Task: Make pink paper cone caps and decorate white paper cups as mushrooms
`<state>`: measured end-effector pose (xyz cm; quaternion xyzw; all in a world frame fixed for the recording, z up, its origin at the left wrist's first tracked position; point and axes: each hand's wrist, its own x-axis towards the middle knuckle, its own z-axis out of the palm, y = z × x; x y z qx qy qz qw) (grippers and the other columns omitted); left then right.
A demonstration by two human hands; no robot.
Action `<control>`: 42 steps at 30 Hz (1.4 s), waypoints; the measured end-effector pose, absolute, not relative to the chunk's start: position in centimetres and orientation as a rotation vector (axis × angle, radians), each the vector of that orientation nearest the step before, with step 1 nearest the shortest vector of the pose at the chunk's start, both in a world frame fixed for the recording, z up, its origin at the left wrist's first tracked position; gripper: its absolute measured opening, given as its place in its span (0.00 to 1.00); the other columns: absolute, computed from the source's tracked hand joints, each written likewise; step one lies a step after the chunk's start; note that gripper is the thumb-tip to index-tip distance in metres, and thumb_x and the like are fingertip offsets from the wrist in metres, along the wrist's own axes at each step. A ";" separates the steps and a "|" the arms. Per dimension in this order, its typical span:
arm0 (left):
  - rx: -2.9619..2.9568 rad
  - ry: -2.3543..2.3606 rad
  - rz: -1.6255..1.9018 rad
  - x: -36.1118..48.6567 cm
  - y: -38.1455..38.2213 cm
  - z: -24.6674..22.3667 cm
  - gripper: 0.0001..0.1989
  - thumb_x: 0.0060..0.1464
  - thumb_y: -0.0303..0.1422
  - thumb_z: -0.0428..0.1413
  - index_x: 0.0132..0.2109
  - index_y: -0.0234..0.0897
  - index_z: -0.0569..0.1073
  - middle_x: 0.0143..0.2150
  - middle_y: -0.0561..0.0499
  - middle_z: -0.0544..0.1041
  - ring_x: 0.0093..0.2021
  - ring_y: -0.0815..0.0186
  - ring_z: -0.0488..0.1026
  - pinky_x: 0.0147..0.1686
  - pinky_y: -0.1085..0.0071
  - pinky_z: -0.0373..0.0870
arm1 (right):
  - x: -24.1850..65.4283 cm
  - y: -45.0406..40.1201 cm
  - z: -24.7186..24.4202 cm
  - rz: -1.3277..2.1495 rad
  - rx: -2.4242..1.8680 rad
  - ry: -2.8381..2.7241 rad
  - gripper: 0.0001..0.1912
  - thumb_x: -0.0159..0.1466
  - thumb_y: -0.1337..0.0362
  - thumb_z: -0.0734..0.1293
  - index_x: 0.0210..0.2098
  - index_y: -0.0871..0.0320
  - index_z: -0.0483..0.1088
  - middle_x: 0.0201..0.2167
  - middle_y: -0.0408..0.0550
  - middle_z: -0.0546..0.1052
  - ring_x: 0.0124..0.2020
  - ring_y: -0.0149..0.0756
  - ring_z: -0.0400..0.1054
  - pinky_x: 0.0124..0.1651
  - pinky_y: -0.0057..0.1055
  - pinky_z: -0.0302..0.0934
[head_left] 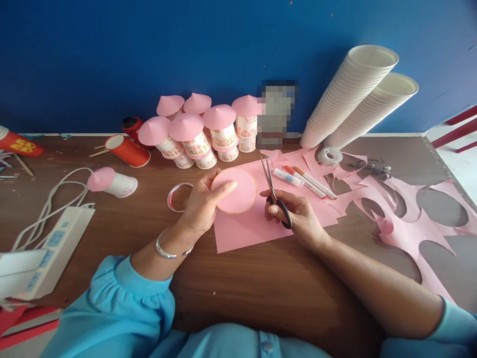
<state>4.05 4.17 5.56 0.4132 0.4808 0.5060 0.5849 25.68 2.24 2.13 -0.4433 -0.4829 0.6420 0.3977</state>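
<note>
A flat, round pink paper disc (240,196), its edge traced with a thin yellow-orange line, is pinched at its left edge by the left hand (203,204), thumb on top. The right hand (300,216) is curled round the black handles of scissors (273,194), blades slightly parted and pointing away. Beneath the disc lies a pink sheet (242,236). Just beyond the right hand, a glue stick (288,177) and markers (313,185) lie on pink paper; cut-out scraps (400,241) spread to its right. A ring (170,200) sits just left of the left hand, with cone-topped cups (197,144) beyond.
</note>
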 end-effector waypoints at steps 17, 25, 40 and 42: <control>0.942 1.118 1.201 4.3 3.7 6.6 0.13 0.48 0.38 0.68 0.37 0.37 0.77 0.34 0.52 0.80 0.35 0.64 0.75 0.38 0.68 0.72 | 24.9 0.8 2.1 1.674 -1.050 -1.334 0.27 0.57 0.46 0.78 0.48 0.58 0.79 0.24 0.41 0.70 0.26 0.31 0.64 0.30 0.31 0.62; 0.930 1.110 1.195 4.4 3.6 6.6 0.12 0.49 0.38 0.67 0.36 0.37 0.77 0.33 0.52 0.79 0.34 0.63 0.75 0.37 0.68 0.71 | 24.9 0.7 2.2 1.725 -1.030 -1.292 0.26 0.56 0.47 0.79 0.47 0.57 0.80 0.25 0.41 0.71 0.25 0.30 0.64 0.30 0.31 0.63; 0.856 1.126 1.262 5.5 3.0 6.0 0.13 0.53 0.39 0.65 0.43 0.39 0.76 0.38 0.50 0.82 0.41 0.58 0.79 0.41 0.65 0.76 | 24.5 0.3 1.8 1.738 -0.999 -1.257 0.27 0.59 0.45 0.76 0.49 0.57 0.78 0.26 0.42 0.72 0.26 0.31 0.66 0.28 0.29 0.62; 0.860 1.131 1.261 5.5 3.0 6.0 0.12 0.53 0.39 0.64 0.43 0.39 0.76 0.38 0.50 0.82 0.41 0.58 0.79 0.41 0.64 0.76 | 24.5 0.3 1.8 1.735 -1.002 -1.257 0.27 0.59 0.44 0.76 0.49 0.57 0.79 0.26 0.42 0.72 0.26 0.31 0.66 0.28 0.29 0.62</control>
